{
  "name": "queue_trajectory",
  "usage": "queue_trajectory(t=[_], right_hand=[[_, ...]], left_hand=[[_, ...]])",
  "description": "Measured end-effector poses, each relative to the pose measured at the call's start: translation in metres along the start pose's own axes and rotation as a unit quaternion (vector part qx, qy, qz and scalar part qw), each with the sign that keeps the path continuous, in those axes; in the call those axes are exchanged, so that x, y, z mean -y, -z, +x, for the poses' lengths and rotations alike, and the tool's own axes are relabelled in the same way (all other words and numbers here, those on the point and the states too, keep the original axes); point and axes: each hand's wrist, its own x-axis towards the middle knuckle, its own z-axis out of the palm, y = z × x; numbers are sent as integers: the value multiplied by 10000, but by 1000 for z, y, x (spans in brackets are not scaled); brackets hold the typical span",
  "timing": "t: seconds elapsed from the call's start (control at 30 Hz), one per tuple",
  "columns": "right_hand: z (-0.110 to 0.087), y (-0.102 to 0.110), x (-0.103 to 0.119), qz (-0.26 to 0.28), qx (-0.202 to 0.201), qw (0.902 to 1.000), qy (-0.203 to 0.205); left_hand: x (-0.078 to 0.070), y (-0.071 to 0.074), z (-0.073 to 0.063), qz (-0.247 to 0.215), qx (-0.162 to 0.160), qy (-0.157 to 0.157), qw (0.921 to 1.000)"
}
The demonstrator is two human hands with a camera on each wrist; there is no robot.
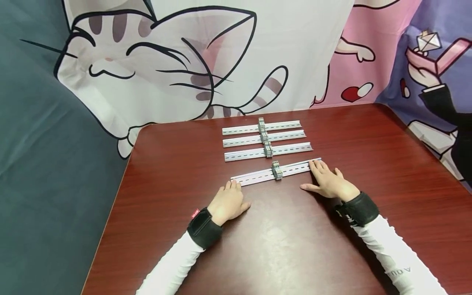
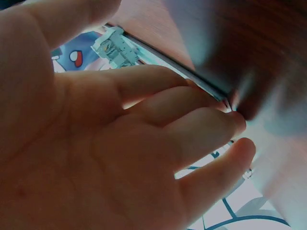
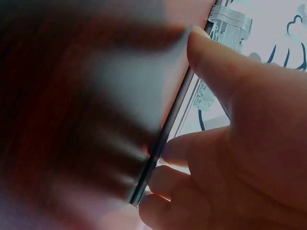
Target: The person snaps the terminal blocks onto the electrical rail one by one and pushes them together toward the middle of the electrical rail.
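A slotted metal DIN rail point(image 1: 256, 176) lies slightly slanted on the table, nearest to me of several rails. Near its middle sits a small cluster of grey terminal blocks point(image 1: 277, 170). My left hand point(image 1: 228, 200) touches the rail's left end with its fingertips, thumb spread away from it. At the right end, the fingers of my right hand point(image 1: 329, 180) rest on the rail, and that thumb points left over the table. In the left wrist view the fingers lie extended against the rail, with the terminal blocks point(image 2: 115, 48) beyond. The right wrist view shows fingertips along the rail's dark edge point(image 3: 175, 115).
Behind the near rail, three similar rails point(image 1: 243, 155) lie in a row, each with terminal blocks point(image 1: 268, 149) near the middle. They stand on a reddish-brown table point(image 1: 177, 164). A cartoon-printed cloth point(image 1: 295, 32) hangs along its far edge.
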Motion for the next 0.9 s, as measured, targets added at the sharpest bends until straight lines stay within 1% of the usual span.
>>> queue_trajectory(t=[0.07,0.17,0.27,0.37,0.43,0.5,0.63,0.67,0.77,0.83,0.9], right_hand=[[0,-3,3,-43,-129,9999,46],[4,-5,8,-129,-282,9995,73],[8,-6,12,-161,-289,9994,97],[10,-5,13,-169,-333,9992,133],[12,-3,13,-173,-385,9990,111],[15,0,15,-161,-455,9988,105],[19,2,18,-79,-447,9989,88],[19,1,19,-70,-441,9990,86],[16,-1,21,-170,-444,9989,15],[13,-2,23,-273,-481,9985,-20],[11,-1,26,-349,-556,9978,-27]], left_hand=[[0,-2,-2,-140,-32,74,9999],[0,-3,-3,-210,-202,154,9995],[2,-4,0,-49,-286,248,9993],[4,-4,7,57,-385,203,9990],[7,-2,15,45,-356,66,9993],[11,1,23,-92,-189,-23,9998],[19,2,34,-338,189,15,9992],[20,2,35,-382,254,25,9989],[23,-1,34,-493,297,-80,9983],[23,-2,31,-555,268,-163,9980],[25,0,29,-563,171,-213,9980]])
